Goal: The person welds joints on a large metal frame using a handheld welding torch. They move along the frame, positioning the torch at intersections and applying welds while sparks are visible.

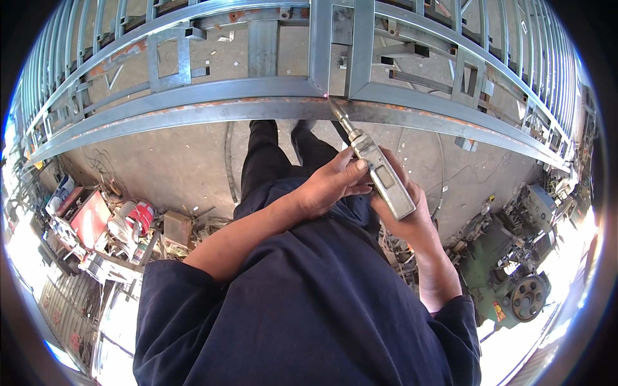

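We can read no words or numbers. We see a small yellow-and-red label (499,311) on the green machine (476,260), beside its pulley wheel (528,298), its print too small for us. Reddish marks (75,341) on the ribbed panel (63,301) at lower left are too blurred for us to tell.

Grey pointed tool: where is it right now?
In the head view, just right of centre, the grey tool is between the left hand and right hand, its nozzle at the metal frame.
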Demonstrator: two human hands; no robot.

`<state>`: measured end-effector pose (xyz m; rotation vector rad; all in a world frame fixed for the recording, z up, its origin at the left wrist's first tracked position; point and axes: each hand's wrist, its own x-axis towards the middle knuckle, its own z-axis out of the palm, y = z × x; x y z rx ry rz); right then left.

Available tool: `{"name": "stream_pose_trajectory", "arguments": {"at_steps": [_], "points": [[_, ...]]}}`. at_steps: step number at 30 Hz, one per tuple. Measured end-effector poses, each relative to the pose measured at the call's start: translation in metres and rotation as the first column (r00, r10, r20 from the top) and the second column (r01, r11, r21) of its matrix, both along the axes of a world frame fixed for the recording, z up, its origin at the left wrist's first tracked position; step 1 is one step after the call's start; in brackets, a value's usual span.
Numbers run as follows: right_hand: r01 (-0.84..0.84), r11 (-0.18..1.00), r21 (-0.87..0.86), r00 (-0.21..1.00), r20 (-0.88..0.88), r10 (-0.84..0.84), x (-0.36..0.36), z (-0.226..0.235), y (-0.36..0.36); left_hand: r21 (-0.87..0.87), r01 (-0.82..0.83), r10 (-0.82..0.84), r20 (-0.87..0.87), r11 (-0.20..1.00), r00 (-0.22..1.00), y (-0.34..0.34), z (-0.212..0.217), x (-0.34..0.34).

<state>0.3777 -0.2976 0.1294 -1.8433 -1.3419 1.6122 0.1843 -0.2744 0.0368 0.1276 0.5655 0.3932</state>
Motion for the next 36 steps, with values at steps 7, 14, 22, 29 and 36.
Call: {"name": "stream_pose_trajectory", "arguments": {"at_steps": [7,14,22,29,36], "points": [[-0.042,0.998,0.038,0.999,0.019,0.042,0.003,0.002,0.003,-0.016,0.026,-0.027,-0.018,1.000,0.999,0.005,0.006,0.000],[0.007,1.000,-0.017,1.000,-0.025,-0.008,0.001,0.004,0.002,-0.033,0.021,-0.020,0.012,0.999,1.000,0.006,0.004,0.000],[0.003,0.998,-0.067,1.000,0.017,-0.002,-0.002,0.011,0.008,-0.095,-0.008,0.008,-0.003,0.995,1.000,0.007,0.007,0.001],[0.014,0.999,-0.049,1.000,0.007,-0.014,-0.003,0.011,0.009,-0.085,-0.009,0.010,0.006,0.996,1.000,0.007,0.006,0.000],[0.011,0.999,-0.037,1.000,0.013,-0.010,-0.005,0.013,0.010,-0.084,0.002,-0.001,0.009,0.996,1.000,0.005,0.006,0.001]]}}
